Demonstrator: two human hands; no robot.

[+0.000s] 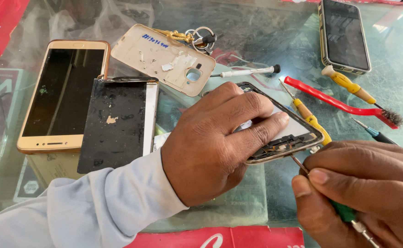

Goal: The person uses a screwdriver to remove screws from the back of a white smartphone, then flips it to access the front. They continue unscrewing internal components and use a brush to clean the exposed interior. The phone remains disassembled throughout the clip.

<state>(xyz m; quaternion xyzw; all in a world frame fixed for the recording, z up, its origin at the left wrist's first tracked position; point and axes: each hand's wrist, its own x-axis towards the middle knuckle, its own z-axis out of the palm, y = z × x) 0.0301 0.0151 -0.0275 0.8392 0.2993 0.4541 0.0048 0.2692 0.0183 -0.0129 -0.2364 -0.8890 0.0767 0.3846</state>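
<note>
My left hand [219, 138] lies flat over an opened phone frame [298, 135] on the glass table, pressing it down with the fingers spread across its inner side. My right hand [362, 188] is closed around a green-handled screwdriver [343, 211], whose thin tip [298, 161] touches the lower edge of the frame. Much of the frame is hidden under my left hand.
A gold phone [61, 94], a detached black screen panel [116, 121] and a beige back cover [164, 57] with small screws lie at the left. Keys [201, 37], a white screwdriver [247, 72], yellow-handled tools [348, 85], a red brush [339, 103] and a dark phone [343, 34] lie behind.
</note>
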